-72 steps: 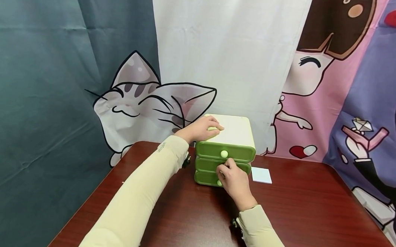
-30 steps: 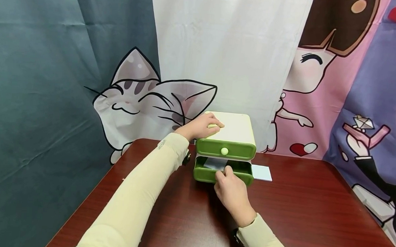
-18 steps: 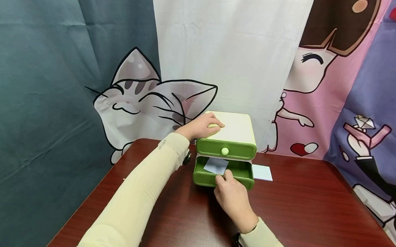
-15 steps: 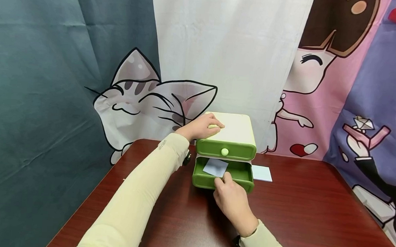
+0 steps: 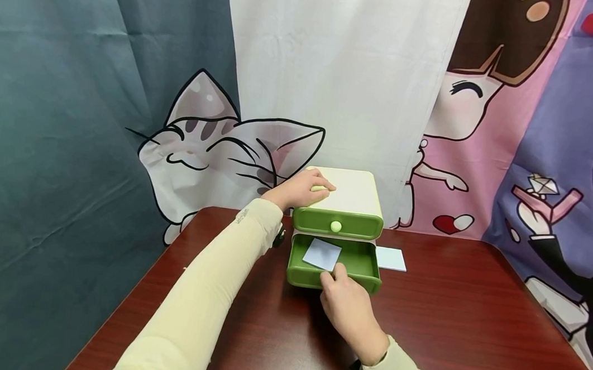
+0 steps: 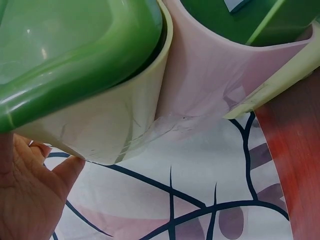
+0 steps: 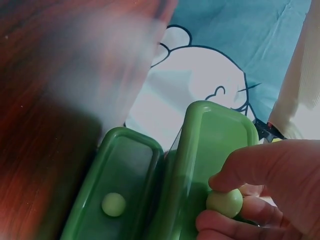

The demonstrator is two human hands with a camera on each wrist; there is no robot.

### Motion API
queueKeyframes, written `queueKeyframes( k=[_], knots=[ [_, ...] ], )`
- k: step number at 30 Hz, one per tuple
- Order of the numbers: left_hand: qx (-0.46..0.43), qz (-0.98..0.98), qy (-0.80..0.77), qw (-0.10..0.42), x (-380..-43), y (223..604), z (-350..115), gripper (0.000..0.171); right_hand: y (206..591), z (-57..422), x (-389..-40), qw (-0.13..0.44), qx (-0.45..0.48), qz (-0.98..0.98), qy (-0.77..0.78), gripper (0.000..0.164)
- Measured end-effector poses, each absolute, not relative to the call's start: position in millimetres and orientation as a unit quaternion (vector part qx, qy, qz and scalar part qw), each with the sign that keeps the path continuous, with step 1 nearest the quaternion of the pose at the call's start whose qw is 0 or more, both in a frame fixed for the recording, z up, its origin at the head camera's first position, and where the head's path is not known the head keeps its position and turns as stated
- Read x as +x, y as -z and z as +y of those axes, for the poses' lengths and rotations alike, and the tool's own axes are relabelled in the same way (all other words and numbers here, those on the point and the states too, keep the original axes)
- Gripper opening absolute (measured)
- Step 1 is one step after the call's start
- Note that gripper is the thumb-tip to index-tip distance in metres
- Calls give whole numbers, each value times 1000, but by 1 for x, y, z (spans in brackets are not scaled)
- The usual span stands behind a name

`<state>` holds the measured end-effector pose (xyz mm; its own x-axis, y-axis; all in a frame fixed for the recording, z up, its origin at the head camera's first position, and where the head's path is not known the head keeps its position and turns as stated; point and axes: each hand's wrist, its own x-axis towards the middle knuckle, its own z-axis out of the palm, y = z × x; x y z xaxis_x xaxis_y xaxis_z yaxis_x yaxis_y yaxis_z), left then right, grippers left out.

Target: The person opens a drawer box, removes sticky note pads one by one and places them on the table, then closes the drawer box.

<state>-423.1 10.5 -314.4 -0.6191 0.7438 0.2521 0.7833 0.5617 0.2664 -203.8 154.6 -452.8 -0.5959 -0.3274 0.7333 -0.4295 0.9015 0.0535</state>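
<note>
A small desktop drawer unit (image 5: 349, 190) with a cream top and green drawers stands on the table. My left hand (image 5: 301, 190) rests on the left side of its top; in the left wrist view that hand (image 6: 37, 192) lies against the cream casing. The middle drawer (image 5: 360, 258) is pulled out, and a pale blue square of paper (image 5: 322, 254) lies inside on the left. My right hand (image 5: 348, 305) pinches this drawer's round knob (image 7: 224, 202) between thumb and fingers. The top drawer (image 5: 360, 226) is closed, its knob (image 5: 335, 227) showing.
A light blue square pad (image 5: 391, 258) lies on the reddish-brown table (image 5: 450, 316) just right of the unit. The bottom drawer (image 7: 125, 175), closed, shows in the right wrist view. Behind the table hangs a printed cloth (image 5: 383, 72).
The middle drawer has been drawn out toward me by the right hand, uncovering the paper inside. The left hand has stayed on top of the unit.
</note>
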Motion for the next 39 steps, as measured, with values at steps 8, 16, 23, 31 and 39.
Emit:
queueKeyframes(
  k=[8, 16, 23, 31, 39],
  knots=[
    [-436, -878, 189, 53, -423, 315, 10, 34, 452, 154, -199, 394, 217, -891, -64, 28],
    [-439, -877, 189, 50, -421, 314, 12, 35, 431, 158, -199, 431, 217, -874, -49, 19],
    [-431, -881, 191, 53, -421, 314, 10, 35, 387, 170, -233, 347, 294, -889, -57, 13],
    [-438, -874, 206, 46, -420, 316, 10, 35, 377, 183, -286, 120, 407, -905, 36, 13],
    [-444, -873, 194, 57, -422, 315, 8, 33, 392, 172, -297, 103, 376, -918, 70, 29]
  ],
)
